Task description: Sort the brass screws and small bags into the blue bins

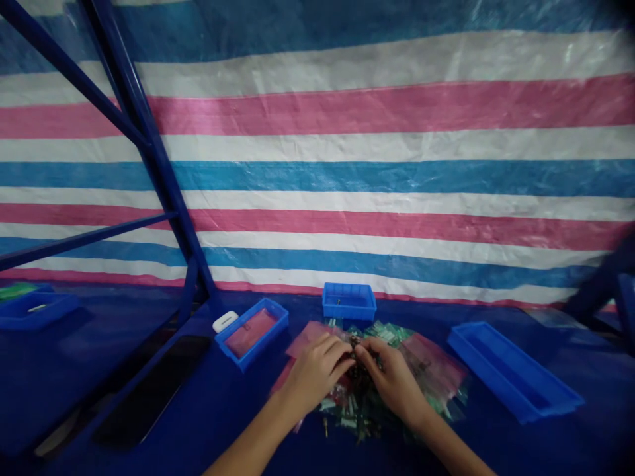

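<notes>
Both hands meet over a heap of small dark metal parts (358, 378) at the middle of the blue table. My left hand (320, 362) comes in from the left, its fingers bent and drawn together at the parts. From the other side my right hand (389, 373) reaches in with thumb and fingertips pinched close. Whatever sits between the fingertips is too small to make out. Around and under the heap lie pink plastic bags (436, 363) and green-tinted clear bags (391, 332). One small brass-coloured piece (326, 427) lies near the front.
A blue tray (350, 301) with a tiny piece stands behind the heap. Another blue tray (252, 332) holds a pink bag, beside a white object (225, 321). A long blue tray (516, 371) sits at right. A dark flat phone-like object (153, 390) and metal frame (163, 172) are left.
</notes>
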Demonstrator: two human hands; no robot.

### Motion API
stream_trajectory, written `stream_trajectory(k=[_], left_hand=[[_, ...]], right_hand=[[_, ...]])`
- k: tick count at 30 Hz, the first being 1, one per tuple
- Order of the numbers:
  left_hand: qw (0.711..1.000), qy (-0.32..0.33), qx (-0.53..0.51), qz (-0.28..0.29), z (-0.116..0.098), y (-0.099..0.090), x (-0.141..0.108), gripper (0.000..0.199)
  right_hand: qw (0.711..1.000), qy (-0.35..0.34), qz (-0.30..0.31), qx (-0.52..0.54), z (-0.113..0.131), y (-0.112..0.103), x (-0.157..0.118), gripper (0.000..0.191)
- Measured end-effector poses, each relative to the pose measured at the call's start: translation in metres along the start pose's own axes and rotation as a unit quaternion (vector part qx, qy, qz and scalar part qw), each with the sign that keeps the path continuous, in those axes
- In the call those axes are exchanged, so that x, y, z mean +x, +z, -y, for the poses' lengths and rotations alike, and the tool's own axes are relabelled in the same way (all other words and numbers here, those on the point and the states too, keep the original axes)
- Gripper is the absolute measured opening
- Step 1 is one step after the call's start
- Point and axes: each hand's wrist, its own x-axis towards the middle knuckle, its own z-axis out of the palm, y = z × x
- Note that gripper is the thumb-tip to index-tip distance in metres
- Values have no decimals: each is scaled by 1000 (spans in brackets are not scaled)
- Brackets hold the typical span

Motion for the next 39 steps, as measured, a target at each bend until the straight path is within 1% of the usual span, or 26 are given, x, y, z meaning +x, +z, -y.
stream_trajectory(k=[6,8,11,14,18,23,28,32,35,37,38,39], left_hand=[[1000,1,-29,6,-2,1,-3,15],[999,-3,-45,-2,-1,1,-2,11],[997,-25,-78,-11,0,-1,-1,5],[994,-49,-102,-8,0,-3,0,8],[994,-51,-93,0,1,-5,0,12],[997,-35,-62,-3,2,-4,-1,14],[1000,0,-10,-9,6,-1,-3,15],[998,36,42,-37,11,-3,-1,28],[995,26,88,-48,17,-8,0,32],[992,2,119,-49,22,-12,0,31],[990,-11,134,-47,25,-13,0,30],[988,-21,146,-44,27,-13,-1,29]], right_hand=[[1000,0,4,7,-1,3,-3,37],[999,12,16,36,0,1,-3,35],[994,28,40,94,3,-2,-3,30],[987,42,64,145,7,-5,-3,24],[982,57,73,167,9,-6,-4,19],[982,56,74,164,6,-6,-3,21],[991,38,71,106,9,-8,-7,28],[998,13,43,35,9,-7,-2,30],[998,-37,-17,-41,2,-6,22,28],[988,-75,-66,-119,-4,-7,48,24],[980,-92,-80,-158,-8,-7,62,22],[976,-101,-83,-176,-12,-6,75,19]])
